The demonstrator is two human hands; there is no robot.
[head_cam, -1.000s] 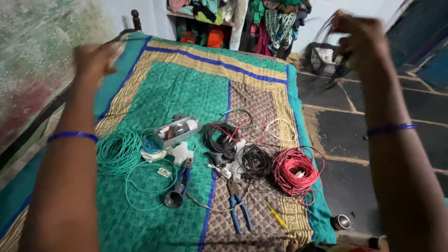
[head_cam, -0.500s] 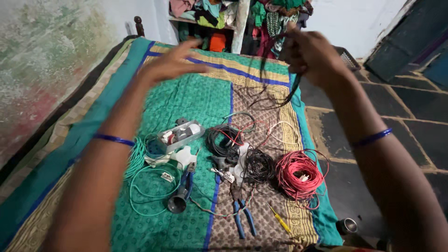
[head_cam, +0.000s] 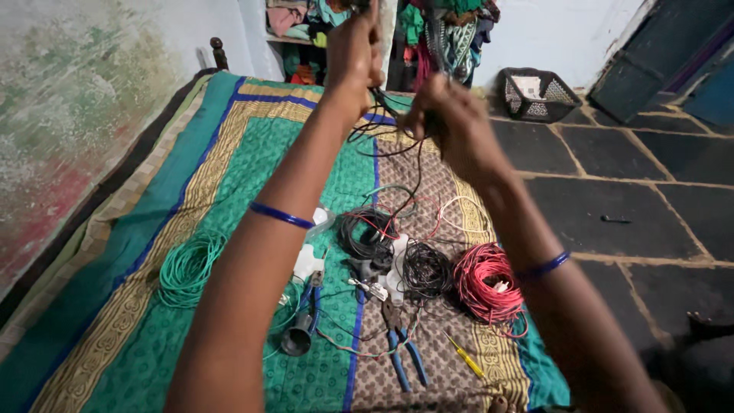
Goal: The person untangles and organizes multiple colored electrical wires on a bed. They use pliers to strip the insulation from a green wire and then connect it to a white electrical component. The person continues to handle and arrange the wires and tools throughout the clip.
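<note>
Both hands are raised over a green patterned bedspread [head_cam: 206,176]. My left hand [head_cam: 353,47] is closed on a dark wire [head_cam: 390,126] whose loops hang down between the hands. My right hand [head_cam: 449,122] grips the same dark wire a little lower and to the right. Below on the cloth lie a green wire coil [head_cam: 189,264], a black wire coil [head_cam: 365,229], a second black coil [head_cam: 426,268] and a red wire coil [head_cam: 487,279]. Blue-handled pliers [head_cam: 403,353] and a yellow screwdriver [head_cam: 464,356] rest near the front edge.
A black basket [head_cam: 535,95] stands on the dark stone floor [head_cam: 634,199] at the right. Clothes hang on a rack [head_cam: 436,34] behind the bed. A painted wall [head_cam: 69,115] runs along the left. A small dark object [head_cam: 615,220] lies on the floor.
My hands have come together from wide apart toward the middle. Both now grip the dark wire, which hangs in loops between them. The view tilted up slightly.
</note>
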